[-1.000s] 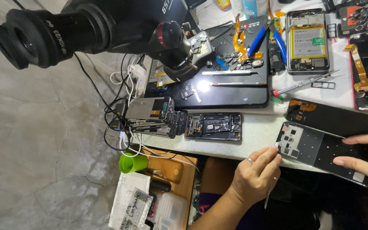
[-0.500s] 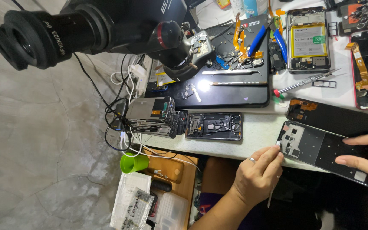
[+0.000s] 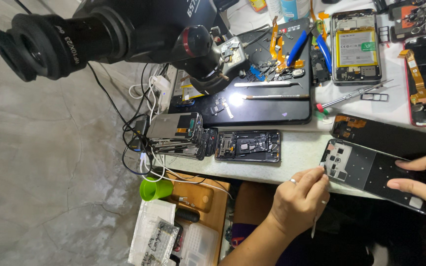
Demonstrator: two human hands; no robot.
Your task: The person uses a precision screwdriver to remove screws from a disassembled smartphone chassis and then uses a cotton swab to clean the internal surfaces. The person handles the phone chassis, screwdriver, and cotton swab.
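While our left hand (image 3: 299,199) grips a thin tool (image 3: 315,224) at the phone frame (image 3: 371,172) lower right on the surface (image 3: 297,162), our right hand (image 3: 425,184), half cut off, rests open-fingered on it.

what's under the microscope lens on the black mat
On the black mat below the microscope: a bright light spot and small loose parts. The lens hides whatever lies directly beneath it.

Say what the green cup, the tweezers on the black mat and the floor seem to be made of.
Green cup: probably plastic, with an even bright colour and a dull sheen. Tweezers: metal, likely steel; thin, silvery and glinting. Floor: looks like polished stone or tile, grey and mottled with fine crack lines; it could be concrete.
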